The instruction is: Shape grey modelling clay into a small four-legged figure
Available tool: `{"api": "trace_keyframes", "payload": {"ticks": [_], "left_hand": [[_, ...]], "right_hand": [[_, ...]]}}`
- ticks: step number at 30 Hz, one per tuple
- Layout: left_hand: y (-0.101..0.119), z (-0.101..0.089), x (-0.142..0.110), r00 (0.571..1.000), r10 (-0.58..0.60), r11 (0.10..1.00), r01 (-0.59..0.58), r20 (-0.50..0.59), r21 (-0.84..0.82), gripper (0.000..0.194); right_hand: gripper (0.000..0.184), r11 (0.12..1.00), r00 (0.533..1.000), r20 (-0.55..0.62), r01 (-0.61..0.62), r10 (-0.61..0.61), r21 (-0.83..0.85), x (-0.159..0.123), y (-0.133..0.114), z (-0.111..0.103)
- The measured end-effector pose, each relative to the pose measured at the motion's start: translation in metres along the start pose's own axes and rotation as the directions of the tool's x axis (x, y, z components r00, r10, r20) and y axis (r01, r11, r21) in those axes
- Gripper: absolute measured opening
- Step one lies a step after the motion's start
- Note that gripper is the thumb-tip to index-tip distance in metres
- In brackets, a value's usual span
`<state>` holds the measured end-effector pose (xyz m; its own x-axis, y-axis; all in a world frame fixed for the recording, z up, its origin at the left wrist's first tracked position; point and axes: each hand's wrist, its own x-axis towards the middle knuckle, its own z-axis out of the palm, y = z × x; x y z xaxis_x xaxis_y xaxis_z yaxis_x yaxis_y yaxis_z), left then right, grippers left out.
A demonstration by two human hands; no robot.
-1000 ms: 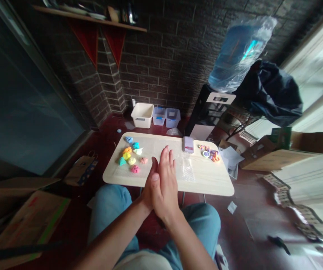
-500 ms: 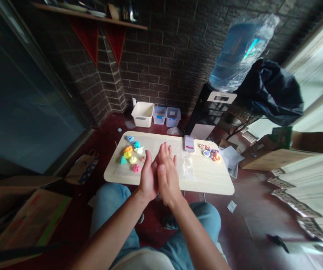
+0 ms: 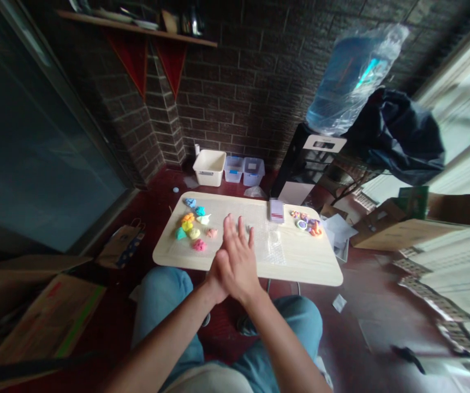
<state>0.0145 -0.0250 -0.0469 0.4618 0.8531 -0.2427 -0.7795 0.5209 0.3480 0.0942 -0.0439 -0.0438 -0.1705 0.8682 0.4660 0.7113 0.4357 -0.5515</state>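
My right hand (image 3: 241, 266) lies palm-down across my left hand (image 3: 217, 277), the two pressed together in front of the table's near edge. The fingers of my right hand are stretched out and slightly spread. Much of my left hand is covered by the right, its palm turned toward it. Whatever may be between the palms is hidden. Closest on the table are a pale pink lump of modelling clay (image 3: 212, 233) and a brighter pink lump (image 3: 199, 245). Beyond them sit yellow (image 3: 186, 225), orange (image 3: 188, 217), green (image 3: 180, 233), white (image 3: 204, 219) and blue (image 3: 190, 202) lumps.
The pale table (image 3: 312, 267) carries a clear bubble-textured sheet (image 3: 273, 245), a small lilac box (image 3: 276, 210) and several coloured clay pieces (image 3: 314, 228) at right. Behind stand plastic bins (image 3: 209, 177) and a water dispenser (image 3: 300, 164). Cardboard boxes (image 3: 406, 232) lie on the floor.
My right hand has slid and turned over my left, tilting leftward. My left thumb, raised apart before, is now down against the right hand. The pale pink lump shows more fully.
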Motion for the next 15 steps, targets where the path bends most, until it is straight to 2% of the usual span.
{"api": "trace_keyframes", "payload": {"ticks": [2,5,7,9,11,13,15], "left_hand": [[-0.003,-0.006,0.001,0.997,-0.074,0.997,0.074,0.026,0.010,0.056],[-0.003,-0.006,0.005,0.999,0.039,0.999,-0.039,-0.013,-0.023,0.057],[-0.003,-0.003,0.005,0.994,0.105,0.994,-0.105,-0.009,-0.033,0.049],[0.000,0.001,0.004,0.999,0.023,1.000,-0.022,0.046,-0.012,0.048],[0.003,0.003,0.002,0.994,-0.070,0.998,0.069,0.083,0.013,0.056],[0.005,0.003,0.000,0.996,-0.043,0.999,0.042,0.081,0.020,0.064],[0.002,-0.002,-0.001,0.997,0.030,0.999,-0.032,0.069,0.025,0.057]], "right_hand": [[0.060,0.996,0.996,0.014,-0.089,0.089,0.006,-0.002,0.001,0.000],[0.060,0.999,0.993,0.121,0.007,-0.012,0.041,-0.003,-0.005,-0.002],[0.067,0.998,0.992,0.113,0.047,-0.051,0.041,0.000,-0.008,-0.005],[0.063,0.997,0.997,0.033,-0.072,0.071,0.018,0.004,-0.008,-0.009],[0.058,0.984,0.984,-0.017,-0.178,0.178,0.026,0.005,-0.005,-0.013],[0.057,0.995,0.995,0.068,-0.076,0.071,0.065,0.002,-0.006,-0.015],[0.063,0.996,0.985,0.154,0.067,-0.076,0.063,-0.002,-0.007,-0.015]]}}
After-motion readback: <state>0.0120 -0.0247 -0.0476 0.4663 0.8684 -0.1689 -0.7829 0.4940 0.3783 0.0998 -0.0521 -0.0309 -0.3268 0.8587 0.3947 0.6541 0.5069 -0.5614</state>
